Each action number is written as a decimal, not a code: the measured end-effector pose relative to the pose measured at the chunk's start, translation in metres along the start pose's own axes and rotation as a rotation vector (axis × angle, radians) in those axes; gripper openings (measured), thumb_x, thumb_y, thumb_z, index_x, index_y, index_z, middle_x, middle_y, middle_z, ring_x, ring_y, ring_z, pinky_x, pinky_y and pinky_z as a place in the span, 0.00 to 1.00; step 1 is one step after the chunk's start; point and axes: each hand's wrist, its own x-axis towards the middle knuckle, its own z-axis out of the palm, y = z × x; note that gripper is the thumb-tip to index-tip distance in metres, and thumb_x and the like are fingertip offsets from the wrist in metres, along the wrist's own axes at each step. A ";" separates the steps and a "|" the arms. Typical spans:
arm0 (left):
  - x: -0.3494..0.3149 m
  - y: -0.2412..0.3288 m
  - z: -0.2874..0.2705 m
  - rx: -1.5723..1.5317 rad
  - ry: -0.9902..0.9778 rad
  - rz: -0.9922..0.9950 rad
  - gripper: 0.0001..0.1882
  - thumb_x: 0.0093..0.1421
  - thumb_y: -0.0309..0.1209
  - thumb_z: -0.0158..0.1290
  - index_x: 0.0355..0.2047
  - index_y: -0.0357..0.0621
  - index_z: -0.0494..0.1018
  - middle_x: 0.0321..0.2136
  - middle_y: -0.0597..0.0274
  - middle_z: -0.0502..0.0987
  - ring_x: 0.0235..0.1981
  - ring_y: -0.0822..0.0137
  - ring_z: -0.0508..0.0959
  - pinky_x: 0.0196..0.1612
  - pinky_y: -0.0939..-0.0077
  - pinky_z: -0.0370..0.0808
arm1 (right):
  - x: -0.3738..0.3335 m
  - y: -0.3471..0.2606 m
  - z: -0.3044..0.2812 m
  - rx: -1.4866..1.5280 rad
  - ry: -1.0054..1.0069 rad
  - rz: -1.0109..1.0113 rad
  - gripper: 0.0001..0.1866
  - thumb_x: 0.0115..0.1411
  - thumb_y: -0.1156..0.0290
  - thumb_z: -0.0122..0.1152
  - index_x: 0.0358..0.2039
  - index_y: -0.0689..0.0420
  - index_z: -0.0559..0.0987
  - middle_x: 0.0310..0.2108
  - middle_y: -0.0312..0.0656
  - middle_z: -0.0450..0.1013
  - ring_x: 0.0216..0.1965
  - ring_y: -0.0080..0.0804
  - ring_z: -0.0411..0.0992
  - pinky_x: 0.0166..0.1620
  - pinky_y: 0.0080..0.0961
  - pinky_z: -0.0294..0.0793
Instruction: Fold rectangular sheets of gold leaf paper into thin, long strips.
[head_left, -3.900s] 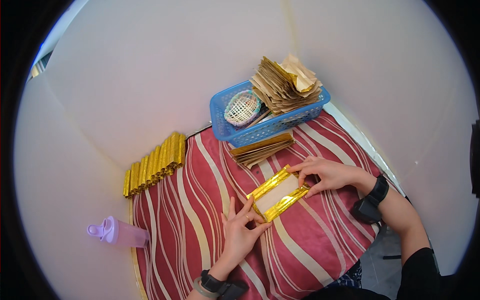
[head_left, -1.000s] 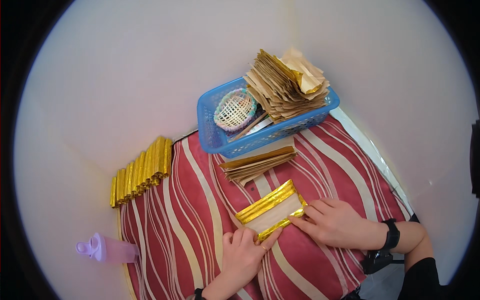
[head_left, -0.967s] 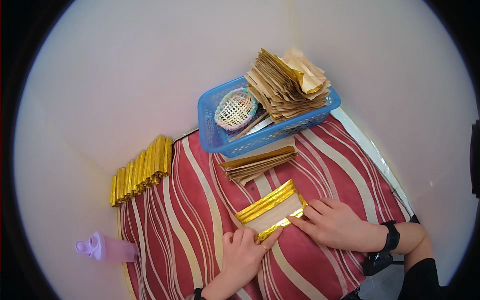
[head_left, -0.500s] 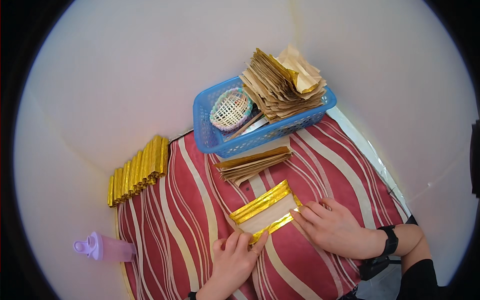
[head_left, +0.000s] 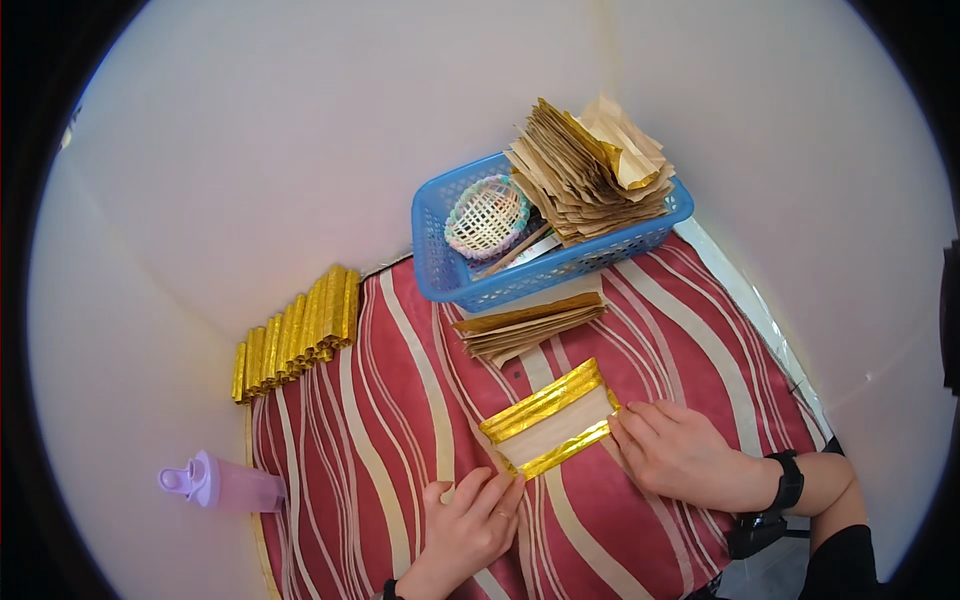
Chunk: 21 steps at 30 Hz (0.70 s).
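Note:
A sheet of gold-foil paper [head_left: 550,430] lies on the striped cloth in front of me, pale in the middle, its two long edges folded into shiny gold bands. At its near left corner are the fingertips of my left hand [head_left: 468,525], the fingers stretched out and slightly apart; the thumb is hidden. My right hand [head_left: 690,458] has its fingers bent together at the near right corner, pinching the folded edge. Beyond the sheet rests a small stack of similar papers [head_left: 530,328], brown side mostly showing.
A blue basket [head_left: 430,235] holds a thick bundle of papers [head_left: 585,185] and a small woven basket [head_left: 487,217]. Several gold paper rolls [head_left: 300,330] are piled at the left. A purple bottle [head_left: 235,485] lies near the cloth's left edge. Pale walls surround the red striped cloth [head_left: 400,430].
The whole view has shifted slightly, moving things rightward. My left fingers have drawn back from along the near gold band to its left corner. My right hand stays at the right corner.

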 end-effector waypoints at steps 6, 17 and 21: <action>0.012 -0.007 0.006 -0.163 0.115 -0.007 0.12 0.48 0.30 0.60 0.35 0.46 0.78 0.35 0.70 0.76 0.42 0.70 0.75 0.40 0.69 0.63 | 0.004 0.006 0.011 0.090 0.082 -0.008 0.05 0.48 0.72 0.57 0.25 0.59 0.74 0.23 0.36 0.66 0.29 0.28 0.67 0.32 0.21 0.65; 0.016 -0.003 0.017 -0.470 0.168 -0.159 0.14 0.40 0.19 0.60 0.29 0.42 0.70 0.30 0.56 0.73 0.39 0.53 0.77 0.40 0.63 0.75 | 0.008 0.019 0.018 0.382 0.133 0.037 0.06 0.51 0.72 0.56 0.28 0.59 0.74 0.30 0.40 0.69 0.33 0.33 0.70 0.38 0.27 0.72; 0.016 -0.003 0.018 -0.492 0.167 -0.158 0.14 0.40 0.18 0.60 0.28 0.41 0.70 0.30 0.55 0.73 0.40 0.50 0.77 0.41 0.61 0.76 | 0.009 0.020 0.015 0.384 0.124 0.113 0.08 0.53 0.73 0.54 0.33 0.64 0.73 0.45 0.52 0.72 0.47 0.43 0.72 0.50 0.31 0.73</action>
